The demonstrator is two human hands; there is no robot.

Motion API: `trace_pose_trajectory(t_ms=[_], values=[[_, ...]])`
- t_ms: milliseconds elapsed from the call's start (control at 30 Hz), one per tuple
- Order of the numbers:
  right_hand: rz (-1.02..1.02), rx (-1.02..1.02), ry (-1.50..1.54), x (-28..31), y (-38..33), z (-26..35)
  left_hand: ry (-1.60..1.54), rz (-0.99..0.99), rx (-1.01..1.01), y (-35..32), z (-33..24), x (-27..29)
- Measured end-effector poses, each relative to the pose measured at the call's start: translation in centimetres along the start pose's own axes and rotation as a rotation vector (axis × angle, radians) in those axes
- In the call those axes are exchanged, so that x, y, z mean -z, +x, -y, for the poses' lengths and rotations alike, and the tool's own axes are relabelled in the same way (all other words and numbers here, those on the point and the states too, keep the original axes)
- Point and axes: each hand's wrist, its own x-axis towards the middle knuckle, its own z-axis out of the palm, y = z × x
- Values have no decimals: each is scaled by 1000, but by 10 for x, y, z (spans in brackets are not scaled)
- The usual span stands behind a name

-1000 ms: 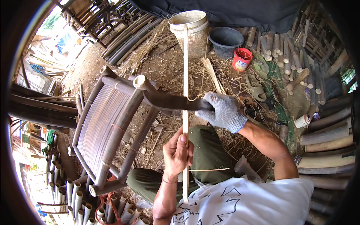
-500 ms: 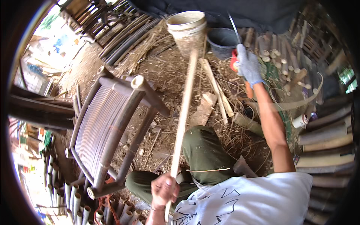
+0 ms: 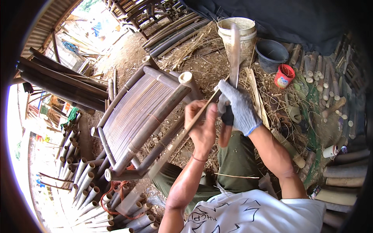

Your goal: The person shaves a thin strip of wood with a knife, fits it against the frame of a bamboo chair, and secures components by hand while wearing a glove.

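Observation:
My bare left hand [image 3: 201, 126] is closed around a long bamboo strip [image 3: 176, 143], whose lower end blurs off toward the lower left. Close beside it, my right hand [image 3: 241, 108] wears a grey knitted glove and grips a long-bladed knife [image 3: 235, 58]. The blade points away from me, smeared by motion, and its brown handle hangs below the glove. The strip's upper end meets the gloved fingers near the base of the blade; whether the edge touches it I cannot tell. A thin sliver [image 3: 237, 176] lies across my green trousers.
A bamboo chair [image 3: 136, 112] with a slatted panel stands at my left. Ahead are a dirty white bucket [image 3: 243, 42], a dark basin [image 3: 272, 56] and a red container [image 3: 284, 76]. Cut bamboo poles [image 3: 83, 178] crowd the lower left; more lie at right. Shavings litter the ground.
My right hand has come in from the far right with the knife to meet my left. My left hand has risen, and the strip now slants to the lower left. The view has shifted.

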Motion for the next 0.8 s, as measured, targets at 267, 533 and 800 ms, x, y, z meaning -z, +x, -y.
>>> trace_pose_trajectory(t_ms=[267,533,800], values=[[-97,74,-190,60,38,41,-523,524,1003,-59,-27,61],[173,697,-1440,68,-23,12,-51,197,633,-43,-16,39],[-31,420,-1475,87,-3,16,151,246,540,-86,-18,46]])
